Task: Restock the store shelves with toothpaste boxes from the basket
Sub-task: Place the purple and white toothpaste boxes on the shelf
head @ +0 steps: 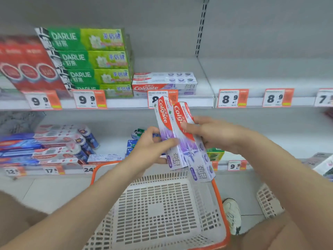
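On the upper shelf (252,82), the green Darlie boxes (90,59) are standing stacked at the left. A short stack of Colgate boxes (164,84) is lying just beside them. Below that stack, the left hand (151,148) is wrapping its grip round the lower half of the left Colgate box (164,121), thumb across the face. The right Colgate box (193,150) is touching it side by side, and the grip of the right hand (210,132) is pinching it near the red end. Both boxes are hovering above the white basket (162,204), which is showing no boxes inside.

Recommended procedure:
1. Square the two boxes together.
2. Turn them flat, logo facing out.
3. Lay them on the shelved stack, edges flush behind the price tag (162,99).
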